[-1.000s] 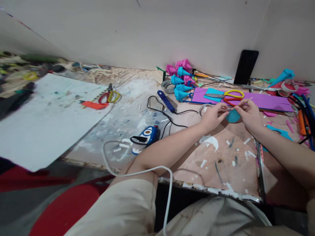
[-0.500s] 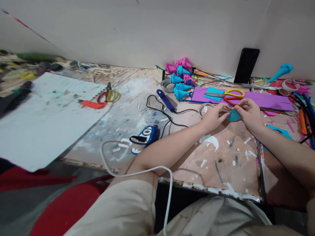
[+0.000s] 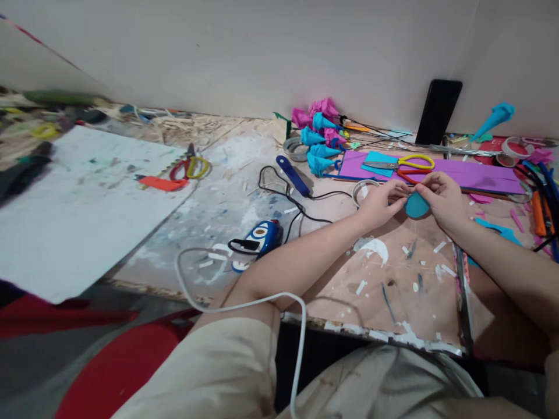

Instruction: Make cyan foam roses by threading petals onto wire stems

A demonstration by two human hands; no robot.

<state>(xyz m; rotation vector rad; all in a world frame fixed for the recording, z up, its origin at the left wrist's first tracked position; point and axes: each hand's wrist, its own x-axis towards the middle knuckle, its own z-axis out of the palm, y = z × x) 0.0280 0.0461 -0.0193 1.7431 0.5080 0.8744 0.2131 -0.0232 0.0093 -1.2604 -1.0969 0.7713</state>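
Observation:
Both my hands meet over the stained worktop [image 3: 393, 291] and pinch a small teal foam piece [image 3: 416, 205]. My left hand [image 3: 381, 205] grips its left edge with closed fingers. My right hand [image 3: 442, 199] holds its right side, fingers curled. Just behind the hands lie a purple foam sheet [image 3: 471, 176] and yellow-handled scissors [image 3: 404, 163]. A roll of clear tape [image 3: 361, 191] lies by my left hand.
Pink and teal paper cones [image 3: 320, 137] are heaped at the back. A blue glue gun [image 3: 262, 235] with a black cable lies left of my arm. A large white sheet [image 3: 82, 198], red-yellow scissors [image 3: 190, 168] and a black phone [image 3: 438, 112] leaning on the wall are also here.
The teal piece has turned a little in my fingers and shows a rounder face. My hands stay together in the same spot.

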